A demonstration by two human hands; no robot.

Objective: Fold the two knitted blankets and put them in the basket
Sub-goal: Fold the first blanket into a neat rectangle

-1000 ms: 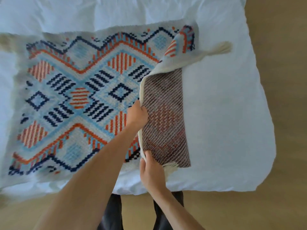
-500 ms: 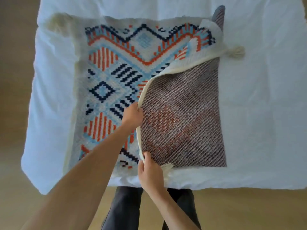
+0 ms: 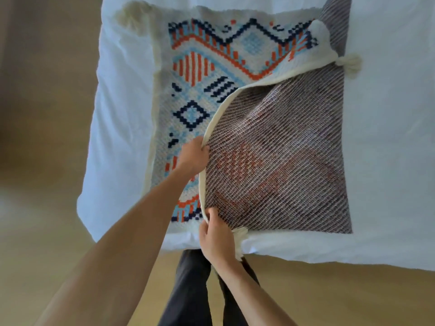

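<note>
1. Far left of both hands: tan floor [image 3: 35,114]; then the white bedding [image 3: 122,118] under the blanket.
2. Knitted blanket [image 3: 195,67] lies on the bedding, left of and beyond the left hand; patterned face up, navy, orange and light blue on cream; cream tassel [image 3: 131,16] at its far left corner, blurred.
3. Left hand [image 3: 194,156]: fingers curled round the cream border of the turned-over flap; forearm crosses the patterned face.
4. Right hand [image 3: 217,234]: nearer the person, just right of the left hand and apart from it; pinches the same border at the near corner; second tassel [image 3: 240,234] touches its right side.
5. Right of both hands: flap [image 3: 277,161], dull striped underside up, mostly flat; border curves from the left hand up to a third tassel [image 3: 349,64].
6. Below the right hand: dark trouser legs [image 3: 188,290].
</note>
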